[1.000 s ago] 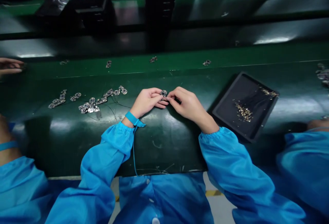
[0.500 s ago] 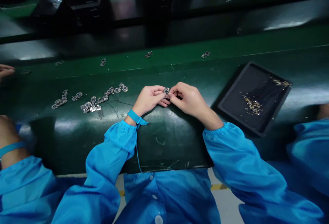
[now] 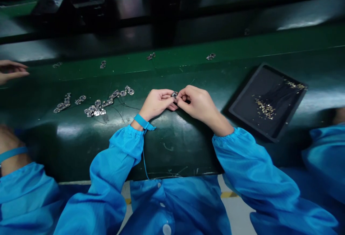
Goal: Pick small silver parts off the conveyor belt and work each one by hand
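My left hand (image 3: pixel 157 102), with a blue strap at the wrist, pinches a small circuit board (image 3: pixel 174 94) between thumb and fingers. My right hand (image 3: pixel 196 102) meets it from the right, thumb and forefinger pressed together at the board's edge. What those fingertips hold, if anything, is too small to make out. To the left of my hands lies a loose cluster of circuit boards (image 3: pixel 95 109), some with thin dark wires trailing across the green tabletop (image 3: pixel 172 148).
On the right a black tray (image 3: pixel 245 109) holds thin dark wires with gold-coloured ends (image 3: pixel 265 109). Spaced-out boards (image 3: pixel 211 56) lie on the green strip (image 3: pixel 183 53) behind. A co-worker's hand (image 3: pixel 13 71) reaches in at the left; another person's sleeve (image 3: pixel 326 145) is at the right.
The boards on the back strip have shifted a little to the left. The co-worker's hand at the far left reaches farther in. My hands stay nearly still around the board.
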Motion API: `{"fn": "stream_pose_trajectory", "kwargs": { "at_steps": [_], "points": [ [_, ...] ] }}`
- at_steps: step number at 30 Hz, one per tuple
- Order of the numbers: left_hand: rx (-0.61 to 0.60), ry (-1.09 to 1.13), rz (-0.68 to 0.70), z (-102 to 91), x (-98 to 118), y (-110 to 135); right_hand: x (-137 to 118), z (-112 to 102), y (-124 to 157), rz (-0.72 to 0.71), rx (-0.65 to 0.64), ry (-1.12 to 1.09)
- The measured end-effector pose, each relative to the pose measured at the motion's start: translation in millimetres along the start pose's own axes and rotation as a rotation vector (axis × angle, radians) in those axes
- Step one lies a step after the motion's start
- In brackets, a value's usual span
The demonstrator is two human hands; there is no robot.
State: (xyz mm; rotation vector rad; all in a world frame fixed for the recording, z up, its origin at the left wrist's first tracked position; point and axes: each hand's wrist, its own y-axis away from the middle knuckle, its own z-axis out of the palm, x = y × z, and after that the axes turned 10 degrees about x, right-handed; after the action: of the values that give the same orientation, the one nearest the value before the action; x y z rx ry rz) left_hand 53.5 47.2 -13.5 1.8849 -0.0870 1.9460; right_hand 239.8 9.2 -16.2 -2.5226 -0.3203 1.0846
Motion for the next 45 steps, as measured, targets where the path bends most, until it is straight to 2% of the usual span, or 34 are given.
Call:
{"fn": "stream_pose_trajectory", "kwargs": {
  "at_steps": [10, 24, 31, 37, 45],
  "points": [
    [0.024, 0.033, 0.023, -1.9, -2, 0, 1, -3, -1, 0.043, 0.032, -0.113],
    [0.013, 0.038, 0.023, -1.2, -2, -1, 4, -1, -1, 0.058, 0.045, -0.110],
    [-0.032, 0.021, 0.042, -2.7, -3, -1, 1, -5, -3, 0.060, 0.007, -0.042],
    [-0.080, -0.032, 0.091, -4.3, -5, 0, -1, -8, -3, 0.099, -0.085, -0.080],
    [-0.070, -0.088, 0.137, -5.4, -11, 0, 0, -8, -3, 0.127, -0.098, -0.099]
  ]
}}
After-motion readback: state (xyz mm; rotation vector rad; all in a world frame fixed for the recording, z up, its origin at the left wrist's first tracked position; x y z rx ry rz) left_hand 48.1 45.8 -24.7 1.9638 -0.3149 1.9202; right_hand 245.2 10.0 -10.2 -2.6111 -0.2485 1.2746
